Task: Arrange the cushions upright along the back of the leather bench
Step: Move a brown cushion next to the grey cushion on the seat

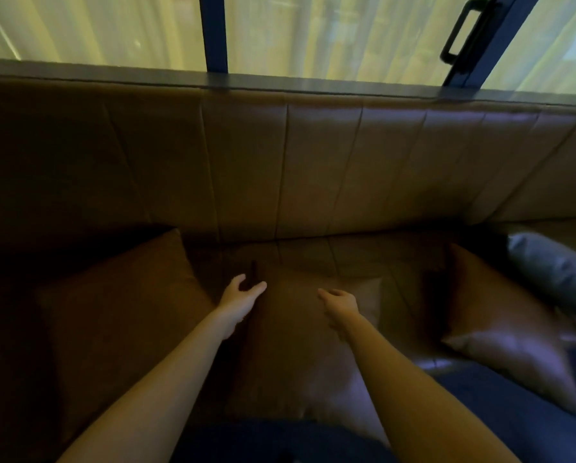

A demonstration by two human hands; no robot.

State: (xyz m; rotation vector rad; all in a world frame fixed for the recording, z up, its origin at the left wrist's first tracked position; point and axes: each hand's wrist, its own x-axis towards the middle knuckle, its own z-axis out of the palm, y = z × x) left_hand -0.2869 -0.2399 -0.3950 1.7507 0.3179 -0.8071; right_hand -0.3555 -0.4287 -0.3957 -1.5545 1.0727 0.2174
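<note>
Three brown leather cushions lie flat on the bench seat: a left cushion (113,315), a middle cushion (296,349) and a right cushion (507,325). A grey cushion (553,272) lies at the far right. The padded bench back (313,168) rises behind them with nothing leaning on it. My left hand (241,295) hovers open at the middle cushion's far left corner, fingers spread. My right hand (340,300) is open over the same cushion's top, palm down. Whether either hand touches the cushion I cannot tell.
A dark ledge (280,83) runs along the top of the bench back, below windows with pale curtains. A black door handle (463,31) sits at the upper right. Dark blue fabric (480,396) shows at the near edge.
</note>
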